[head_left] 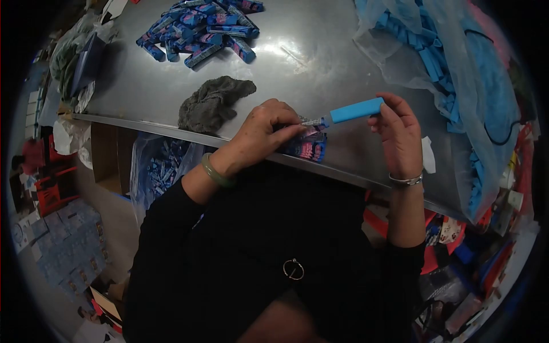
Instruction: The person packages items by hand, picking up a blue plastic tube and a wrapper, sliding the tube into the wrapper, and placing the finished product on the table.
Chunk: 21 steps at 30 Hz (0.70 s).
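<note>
Between the thumb and fingers of my left hand (pixel 267 127) is a small printed tube (pixel 315 122), its clear end pointing right. My right hand (pixel 399 130) pinches the far end of a light blue rectangular plastic piece (pixel 357 110). The blue piece's near end is right at the tube's tip, nearly in line with it. Under the left fingertips, blue-and-pink printed wrappers (pixel 309 147) lie at the table's front edge. A crumpled dark grey cloth (pixel 213 103) rests on the table beyond my left wrist.
A heap of blue-and-pink wrapped sticks (pixel 200 28) lies on the metal table (pixel 309 57). At the right, a clear plastic bag (pixel 394 54) holds many light blue pieces (pixel 437 63). Below the left edge, another bag of small blue items (pixel 166 163) stands beside a cardboard box (pixel 111 157).
</note>
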Motion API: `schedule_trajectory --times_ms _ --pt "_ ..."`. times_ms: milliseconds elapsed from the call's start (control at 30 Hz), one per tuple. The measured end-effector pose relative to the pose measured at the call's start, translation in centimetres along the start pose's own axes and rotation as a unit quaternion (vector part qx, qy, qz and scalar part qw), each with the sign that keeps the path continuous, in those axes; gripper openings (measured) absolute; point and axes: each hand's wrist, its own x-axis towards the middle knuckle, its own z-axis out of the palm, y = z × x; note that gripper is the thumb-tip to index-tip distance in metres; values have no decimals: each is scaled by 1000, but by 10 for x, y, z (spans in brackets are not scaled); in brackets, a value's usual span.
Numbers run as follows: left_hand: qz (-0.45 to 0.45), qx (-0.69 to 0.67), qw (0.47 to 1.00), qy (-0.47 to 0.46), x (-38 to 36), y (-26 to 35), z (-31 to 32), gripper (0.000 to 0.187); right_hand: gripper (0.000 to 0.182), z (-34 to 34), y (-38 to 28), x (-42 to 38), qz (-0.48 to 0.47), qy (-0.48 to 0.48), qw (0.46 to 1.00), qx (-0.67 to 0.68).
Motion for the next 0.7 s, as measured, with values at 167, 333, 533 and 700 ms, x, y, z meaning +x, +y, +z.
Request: schedule_trajectory --times_ms 167,333,533,700 --pt "-1 -77 997 -6 0 3 -8 8 29 -4 -4 10 31 -48 997 57" --pt "-34 -175 984 -28 -2 8 -7 8 30 3 -10 10 57 -93 994 21" --pt "-122 -225 965 -67 -2 27 -3 14 27 28 -15 -3 -42 -86 988 -124" --pt "-198 -404 891 -68 2 36 7 22 34 33 -2 -5 -121 -106 977 -143"
